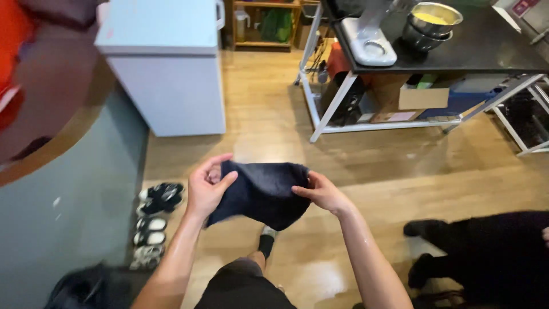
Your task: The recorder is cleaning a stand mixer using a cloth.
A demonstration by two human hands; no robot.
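fingers (224, 182) pinch dark navy cloth (264, 193)

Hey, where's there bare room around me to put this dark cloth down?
Bare wood floor lies between the white cabinet and the metal-framed table. The tabletop's right part is bare; its left holds a mixer and bowls. The shoes crowd the wall. Both left hand and right hand grip the cloth.

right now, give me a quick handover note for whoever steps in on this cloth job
Left hand: pinching the upper left edge of the dark blue cloth.
Right hand: pinching its right edge.
Cloth: held in the air between both hands above the wooden floor, hanging slack, touching nothing else.
Done: cloth picked up and gripped at both sides.
Left: it is not folded flat or set down anywhere.
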